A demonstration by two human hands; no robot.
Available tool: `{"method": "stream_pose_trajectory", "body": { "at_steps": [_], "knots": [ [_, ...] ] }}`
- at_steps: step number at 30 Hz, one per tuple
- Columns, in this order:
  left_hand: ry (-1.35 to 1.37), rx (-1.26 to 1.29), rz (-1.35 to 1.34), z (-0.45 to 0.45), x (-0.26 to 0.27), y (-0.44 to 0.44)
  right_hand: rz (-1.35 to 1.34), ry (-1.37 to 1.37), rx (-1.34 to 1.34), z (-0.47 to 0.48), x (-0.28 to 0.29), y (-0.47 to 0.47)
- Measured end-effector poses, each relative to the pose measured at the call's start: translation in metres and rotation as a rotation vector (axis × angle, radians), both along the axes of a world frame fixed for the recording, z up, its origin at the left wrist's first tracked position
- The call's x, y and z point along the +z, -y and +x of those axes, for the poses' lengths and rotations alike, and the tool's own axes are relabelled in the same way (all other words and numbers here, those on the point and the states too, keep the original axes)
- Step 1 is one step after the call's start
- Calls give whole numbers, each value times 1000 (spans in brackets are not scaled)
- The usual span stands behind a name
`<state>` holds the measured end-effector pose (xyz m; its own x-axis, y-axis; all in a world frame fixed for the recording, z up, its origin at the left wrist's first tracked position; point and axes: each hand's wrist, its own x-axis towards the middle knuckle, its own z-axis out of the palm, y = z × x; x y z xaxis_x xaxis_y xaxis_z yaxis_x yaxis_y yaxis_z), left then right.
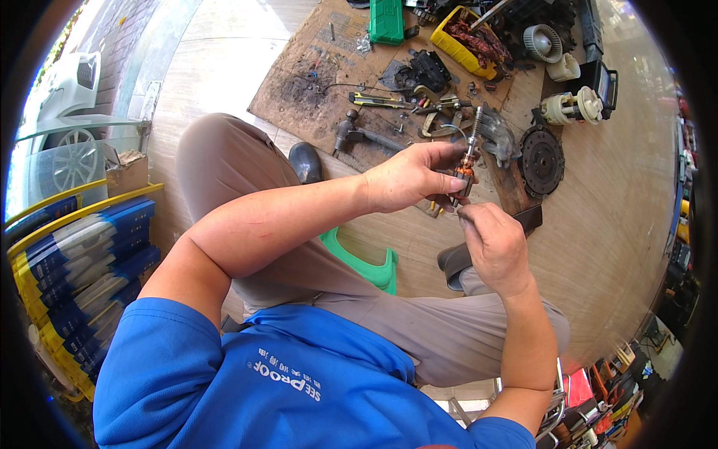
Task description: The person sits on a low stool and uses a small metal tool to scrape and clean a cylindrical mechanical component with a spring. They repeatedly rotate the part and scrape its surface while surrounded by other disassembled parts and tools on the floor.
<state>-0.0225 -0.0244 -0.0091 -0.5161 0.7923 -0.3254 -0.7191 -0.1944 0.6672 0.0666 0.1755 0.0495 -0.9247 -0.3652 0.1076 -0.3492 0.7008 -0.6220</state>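
My left hand (412, 175) grips a small electric motor armature (463, 173) with copper windings and dark laminations. Its shaft points away from me, with a coiled, worm-like section (477, 126) at the far end. My right hand (496, 244) is just below it, thumb and fingers drawn together at the near end of the shaft. Whether those fingertips pinch the shaft or a small part is hidden. Beyond my hands lie a ball-peen hammer (367, 134), a yellow utility knife (381, 100), pliers (443, 105) and a grey work glove (498, 136).
Stained cardboard (297, 104) covers the floor ahead. On it are a green case (386, 22) and a yellow container (459, 53). A clutch disc (542, 161), fuel pump module (571, 106) and blower wheel (542, 43) lie rightward. A green plastic stool (364, 266) shows between my legs; boxes fill a rack (84, 269) leftward.
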Motion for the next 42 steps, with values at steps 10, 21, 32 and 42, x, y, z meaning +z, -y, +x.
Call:
{"method": "stream_pose_trajectory", "body": {
  "at_steps": [10,21,32,42],
  "knots": [
    [-35,-16,52,1,-20,-8,77,-81,7,8,-8,-13],
    [-14,78,-27,3,-11,-5,39,-201,39,9,15,-8],
    [-115,112,-163,8,-19,-9,48,-210,32,18,8,-15],
    [-138,273,-339,-13,-31,-7,37,-205,-200,-2,15,-63]
  ]
}}
